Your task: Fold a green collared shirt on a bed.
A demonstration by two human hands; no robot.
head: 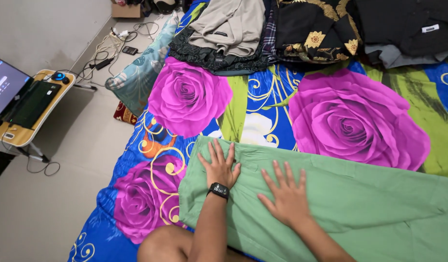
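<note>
A light green cloth lies spread flat across the near part of a bed covered by a blue sheet with big magenta roses. My left hand, with a black watch on its wrist, rests palm down near the cloth's left edge, fingers spread. My right hand presses flat on the cloth just to the right of it, fingers apart too. Neither hand grips anything. My bare knee shows at the bottom edge.
Folded clothes and dark patterned garments are piled at the far end of the bed. A teal pillow lies at the bed's left side. On the floor to the left stands a small lap table with a laptop, with cables and chargers beyond.
</note>
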